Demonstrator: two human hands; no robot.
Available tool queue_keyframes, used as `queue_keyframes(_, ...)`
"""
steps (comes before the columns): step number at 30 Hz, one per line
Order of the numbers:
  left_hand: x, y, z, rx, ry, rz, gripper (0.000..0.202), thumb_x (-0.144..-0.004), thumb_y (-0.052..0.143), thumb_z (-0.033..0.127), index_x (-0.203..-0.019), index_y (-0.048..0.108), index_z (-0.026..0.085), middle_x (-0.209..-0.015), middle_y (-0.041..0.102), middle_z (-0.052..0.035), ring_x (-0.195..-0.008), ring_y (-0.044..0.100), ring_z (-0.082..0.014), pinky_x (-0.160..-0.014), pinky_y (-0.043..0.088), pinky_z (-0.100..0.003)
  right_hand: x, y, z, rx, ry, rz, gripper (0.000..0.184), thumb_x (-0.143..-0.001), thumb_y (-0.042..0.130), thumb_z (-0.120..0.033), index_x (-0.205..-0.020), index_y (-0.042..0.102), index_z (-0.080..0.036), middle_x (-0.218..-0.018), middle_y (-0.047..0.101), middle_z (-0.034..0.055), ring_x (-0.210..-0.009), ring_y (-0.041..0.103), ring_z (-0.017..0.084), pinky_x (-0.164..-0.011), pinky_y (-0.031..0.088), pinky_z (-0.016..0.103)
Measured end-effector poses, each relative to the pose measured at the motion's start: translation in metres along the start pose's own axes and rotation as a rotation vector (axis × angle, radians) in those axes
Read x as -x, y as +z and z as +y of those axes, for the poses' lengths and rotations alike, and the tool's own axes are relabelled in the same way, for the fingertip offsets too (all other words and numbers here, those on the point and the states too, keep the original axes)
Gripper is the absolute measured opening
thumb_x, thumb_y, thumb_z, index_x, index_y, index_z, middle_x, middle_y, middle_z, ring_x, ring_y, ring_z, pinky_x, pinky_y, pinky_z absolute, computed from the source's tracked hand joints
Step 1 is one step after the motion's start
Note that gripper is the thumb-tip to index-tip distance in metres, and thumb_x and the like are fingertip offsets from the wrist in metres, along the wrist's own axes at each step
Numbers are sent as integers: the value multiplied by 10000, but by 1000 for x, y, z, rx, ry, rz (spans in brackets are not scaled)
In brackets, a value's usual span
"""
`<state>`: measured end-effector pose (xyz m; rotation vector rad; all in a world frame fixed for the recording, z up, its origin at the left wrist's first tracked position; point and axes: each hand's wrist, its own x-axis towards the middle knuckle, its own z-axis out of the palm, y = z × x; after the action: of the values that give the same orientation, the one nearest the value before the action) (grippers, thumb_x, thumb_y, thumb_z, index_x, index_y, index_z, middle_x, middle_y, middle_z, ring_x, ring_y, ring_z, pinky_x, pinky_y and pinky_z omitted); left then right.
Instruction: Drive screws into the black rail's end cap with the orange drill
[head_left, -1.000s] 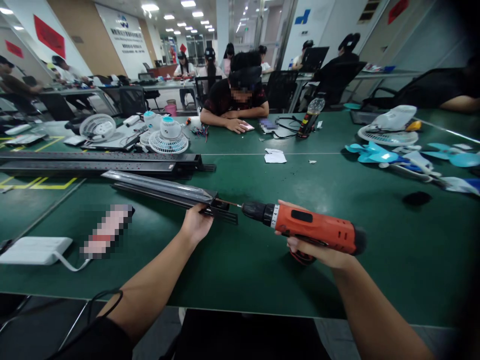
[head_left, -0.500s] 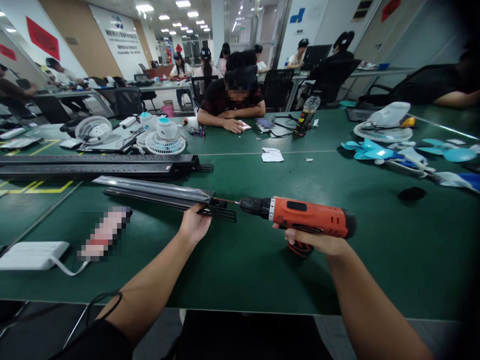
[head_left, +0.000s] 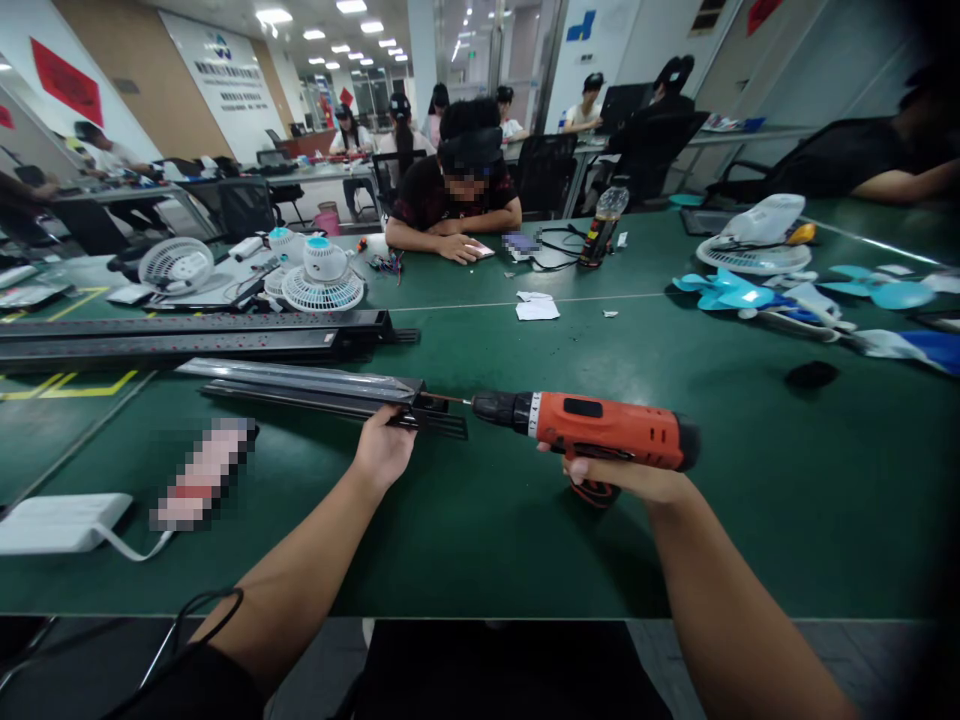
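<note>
My left hand (head_left: 386, 447) is wrapped round the right end of a long black metal rail (head_left: 300, 388), which has a shiny clear strip along its top. In my right hand (head_left: 619, 475) is an orange and black cordless drill (head_left: 607, 425), gripped by its handle and pointing left. A long thin bit (head_left: 448, 399) runs from the chuck to the rail's end. Whether its tip sits in a screw is hidden inside the rail end.
More black rails (head_left: 187, 330) lie behind on the green table (head_left: 525, 540). A phone (head_left: 206, 470) and white power bank (head_left: 64, 520) sit left. White fans (head_left: 322, 275), a bottle (head_left: 604, 228) and blue fan blades (head_left: 731, 290) stand farther off. A person (head_left: 457, 190) leans on the far side.
The whole view has shifted slightly, so things appear a little farther left. Both hands keep their holds, and the drill bit stays at the rail's end.
</note>
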<state>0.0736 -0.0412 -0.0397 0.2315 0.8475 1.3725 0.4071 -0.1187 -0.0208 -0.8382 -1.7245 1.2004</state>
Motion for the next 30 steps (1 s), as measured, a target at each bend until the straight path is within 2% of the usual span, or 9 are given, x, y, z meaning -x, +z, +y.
queue_keyframes(2,0,-1,1,-23,-8,-5,185,-876,575,34,-887,722,147,-898,790,-76,-864,776,-182,-791,611,-261,0,-1,1,-8,11,-12,259,-960,811,-293,-1202,799,-202,-812,765,27,-683,743,168,-677,700,316)
queue_keyframes(4,0,-3,2,-21,-15,-7,176,-867,581,27,-834,685,164,-786,745,-44,-736,743,-157,-698,588,-238,1,-1,1,-13,15,-8,266,-958,815,-302,-1203,801,-200,-797,758,25,-687,745,171,-675,700,312)
queue_keyframes(7,0,-5,3,11,-36,-27,235,-850,609,18,-703,564,196,-503,476,68,-419,484,-79,-521,486,-191,1,0,-1,-20,1,-8,287,-949,828,-301,-1221,798,-213,-828,767,27,-685,742,163,-664,698,292)
queue_keyframes(9,0,-7,4,25,-49,-40,286,-840,632,24,-669,492,206,-462,321,109,-354,331,-50,-465,423,-175,1,0,0,-21,-9,-9,289,-949,829,-302,-1225,795,-221,-847,772,31,-680,737,158,-660,698,287)
queue_keyframes(10,0,-7,4,29,-54,-43,292,-835,641,30,-670,477,207,-468,306,114,-350,314,-44,-457,412,-173,1,0,0,-21,-9,-9,286,-951,827,-305,-1223,794,-221,-852,774,32,-677,736,158,-659,699,289)
queue_keyframes(14,2,-5,5,43,-44,-51,274,-788,656,15,-696,477,202,-517,396,103,-358,336,-26,-416,351,-164,1,0,4,-27,1,1,279,-958,819,-327,-1207,792,-204,-835,768,34,-674,737,160,-657,701,298)
queue_keyframes(17,4,-3,4,57,-28,-64,295,-771,656,-13,-687,468,199,-521,414,101,-364,360,-16,-404,320,-152,0,0,5,-31,8,8,283,-963,815,-336,-1206,793,-191,-797,756,30,-670,733,159,-654,695,289)
queue_keyframes(22,6,-1,5,47,-50,-78,278,-802,635,-23,-679,496,185,-507,415,97,-361,365,-15,-420,342,-152,1,-2,4,-32,7,-3,301,-974,807,-334,-1245,795,-205,-814,769,36,-685,735,161,-669,690,285)
queue_keyframes(30,0,-4,8,0,-87,-48,258,-779,614,-59,-723,532,178,-567,462,79,-387,382,-20,-430,362,-158,2,1,0,43,-67,-5,269,-979,791,-311,-1231,803,-217,-756,730,17,-657,707,165,-634,675,292)
